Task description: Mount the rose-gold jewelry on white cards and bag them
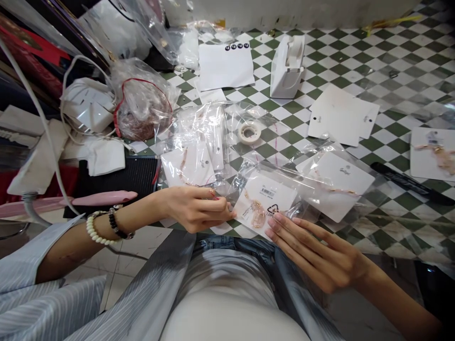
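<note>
White shirt (234, 308) fills the nearest part. At the tabletop's (341, 47) near edge, the left hand (195, 208), curled closed, seems to pinch 1 jewelry card's (280, 192) left corner; the right hand (320, 258) rests straight fingers on its lower right, thumb hidden, grip unclear. Its wrapping looks unfinished. Slightly farther, 2 bagged cards (344, 189) flank it, seemingly done. Beyond, bare cards (334, 116), perhaps left to do; toward the far edge, 1 tape dispenser (286, 78).

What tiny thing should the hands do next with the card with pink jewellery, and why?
Maybe smooth the clear bag flat with the right hand, because its plastic looks crinkled around the white card, and the fingertips rest right against it.
</note>
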Demonstrator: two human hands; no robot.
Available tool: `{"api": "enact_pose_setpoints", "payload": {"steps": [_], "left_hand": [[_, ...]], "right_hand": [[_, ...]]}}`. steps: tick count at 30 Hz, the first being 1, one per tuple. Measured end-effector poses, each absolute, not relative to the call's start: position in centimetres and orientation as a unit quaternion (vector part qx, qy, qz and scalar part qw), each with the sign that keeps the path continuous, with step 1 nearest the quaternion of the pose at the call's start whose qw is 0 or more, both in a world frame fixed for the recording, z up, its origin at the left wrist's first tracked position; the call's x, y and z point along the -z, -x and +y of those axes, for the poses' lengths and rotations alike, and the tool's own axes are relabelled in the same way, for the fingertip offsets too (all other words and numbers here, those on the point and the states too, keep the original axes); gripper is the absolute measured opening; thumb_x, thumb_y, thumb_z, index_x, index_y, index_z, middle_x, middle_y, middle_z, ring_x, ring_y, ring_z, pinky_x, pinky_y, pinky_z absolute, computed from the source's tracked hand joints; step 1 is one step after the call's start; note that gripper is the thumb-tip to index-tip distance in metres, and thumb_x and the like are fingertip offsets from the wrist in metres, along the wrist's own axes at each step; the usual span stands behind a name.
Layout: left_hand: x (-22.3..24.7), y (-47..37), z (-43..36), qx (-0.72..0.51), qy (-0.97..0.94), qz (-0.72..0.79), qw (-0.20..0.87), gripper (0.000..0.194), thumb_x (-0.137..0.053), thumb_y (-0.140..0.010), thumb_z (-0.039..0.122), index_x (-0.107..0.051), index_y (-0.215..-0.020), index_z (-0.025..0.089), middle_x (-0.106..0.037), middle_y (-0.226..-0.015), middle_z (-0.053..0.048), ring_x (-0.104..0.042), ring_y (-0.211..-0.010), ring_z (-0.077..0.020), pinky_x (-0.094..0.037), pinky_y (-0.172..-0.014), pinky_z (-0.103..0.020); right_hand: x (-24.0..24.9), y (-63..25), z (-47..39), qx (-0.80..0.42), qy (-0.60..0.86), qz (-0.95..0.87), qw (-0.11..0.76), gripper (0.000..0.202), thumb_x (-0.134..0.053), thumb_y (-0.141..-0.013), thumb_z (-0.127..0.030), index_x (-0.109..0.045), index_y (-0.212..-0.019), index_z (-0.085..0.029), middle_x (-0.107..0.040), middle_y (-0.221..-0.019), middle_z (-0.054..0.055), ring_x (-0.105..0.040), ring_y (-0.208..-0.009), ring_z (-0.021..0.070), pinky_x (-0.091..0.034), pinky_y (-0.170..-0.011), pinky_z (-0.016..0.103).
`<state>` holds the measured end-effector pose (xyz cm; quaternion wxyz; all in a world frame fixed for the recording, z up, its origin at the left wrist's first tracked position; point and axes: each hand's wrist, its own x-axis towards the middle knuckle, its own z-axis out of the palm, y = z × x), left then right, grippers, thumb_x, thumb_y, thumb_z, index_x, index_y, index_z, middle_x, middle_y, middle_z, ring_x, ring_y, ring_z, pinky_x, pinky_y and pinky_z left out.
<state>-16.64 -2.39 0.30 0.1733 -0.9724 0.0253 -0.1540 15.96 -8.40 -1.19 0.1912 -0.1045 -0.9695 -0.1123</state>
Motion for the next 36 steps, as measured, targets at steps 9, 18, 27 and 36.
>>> {"api": "enact_pose_setpoints", "payload": {"steps": [9, 18, 27, 36], "left_hand": [[-0.4, 16.5, -2.4, 0.166, 0.973, 0.019, 0.162, 0.025, -0.054, -0.095, 0.006, -0.073, -0.108, 0.017, -0.074, -0.1, 0.002, -0.064, -0.088, -0.0083, -0.05, -0.071, -0.019], [-0.5, 16.9, -2.7, 0.114, 0.984, -0.009, 0.135, 0.025, -0.055, -0.098, 0.009, -0.069, -0.112, 0.023, -0.074, -0.107, 0.005, -0.065, -0.093, -0.0065, -0.047, -0.071, -0.019], [-1.4, 16.9, -5.8, 0.109, 0.969, -0.117, 0.187, 0.032, -0.052, -0.098, 0.009, -0.068, -0.122, 0.021, -0.068, -0.129, 0.003, -0.06, -0.105, -0.0082, -0.045, -0.067, -0.02], [0.5, 18.6, -8.5, 0.103, 0.959, -0.235, 0.121, 0.038, -0.042, -0.098, 0.002, -0.067, -0.122, 0.018, -0.067, -0.131, 0.002, -0.06, -0.111, -0.013, -0.044, -0.079, -0.022]], "right_hand": [[1.2, -15.8, -8.5, 0.106, 0.111, -0.97, 0.19, 0.04, -0.037, -0.096, -0.012, -0.065, -0.123, 0.0, -0.067, -0.126, 0.018, -0.064, -0.12, 0.0288, -0.057, -0.101, 0.04], [1.5, -15.9, -8.6, 0.087, 0.115, -0.977, 0.158, 0.039, -0.041, -0.097, -0.012, -0.063, -0.126, 0.001, -0.061, -0.134, 0.021, -0.059, -0.126, 0.0299, -0.052, -0.106, 0.042], [0.6, -14.6, -10.4, 0.051, 0.184, -0.962, 0.197, 0.041, -0.034, -0.099, -0.009, -0.065, -0.125, -0.002, -0.057, -0.141, 0.015, -0.054, -0.133, 0.0276, -0.045, -0.113, 0.043], [2.9, -14.8, -10.5, 0.002, 0.21, -0.966, 0.15, 0.045, -0.033, -0.097, -0.005, -0.059, -0.134, -0.003, -0.052, -0.146, 0.012, -0.05, -0.136, 0.0248, -0.05, -0.11, 0.039]]}}
